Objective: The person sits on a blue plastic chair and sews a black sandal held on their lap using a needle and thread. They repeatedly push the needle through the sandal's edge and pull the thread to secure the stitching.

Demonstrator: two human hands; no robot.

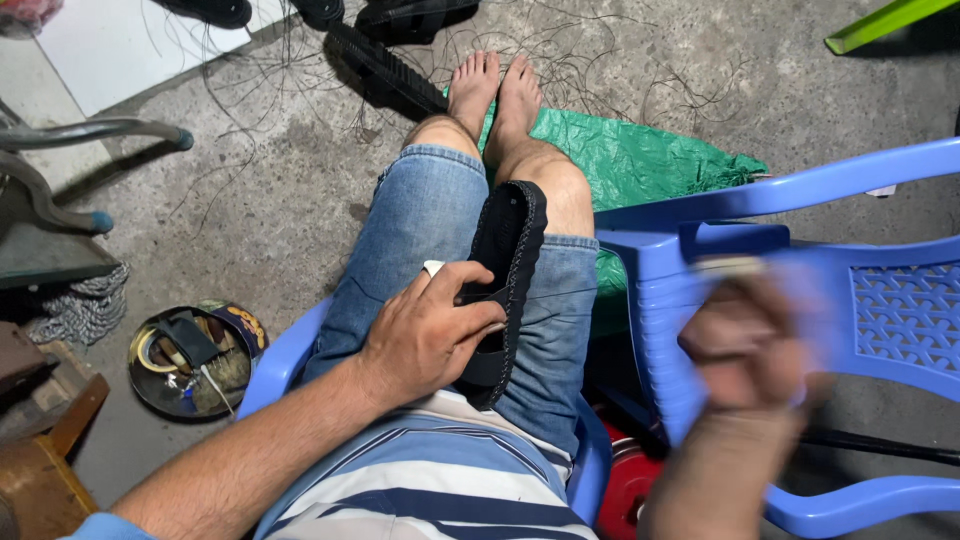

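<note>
Sitting on a blue plastic chair (290, 355) in a blue-and-white striped shirt (440, 490) and denim shorts (420, 230), a person steadies a black rubber sandal (508, 270) that lies lengthwise along the lap, between the thighs, its toe end toward the knees. The left hand (430, 330) rests on the sandal's near half, fingers curled and closed over the strap while the thumb lies along its side — a firm hold rather than a flat press. The right hand (750, 345), raised to the right of the lap, is smeared by motion blur; whether its fingers are spread or pinching something cannot be told. Behind it stand stacked blue plastic chairs (880, 300) with a lattice-pattern seat, and a round red container (625, 490) shows on the floor below them. To the left, on the concrete floor (280, 190), sits a round metal tin (190, 360) holding small tools and a brush. Farther out, the person's bare feet (495, 90) rest at the edge of a crumpled green plastic sheet (640, 160). Beyond the toes lie more black sandal soles (385, 65) among loose dark threads (600, 70) — scattered widely over the floor.
</note>
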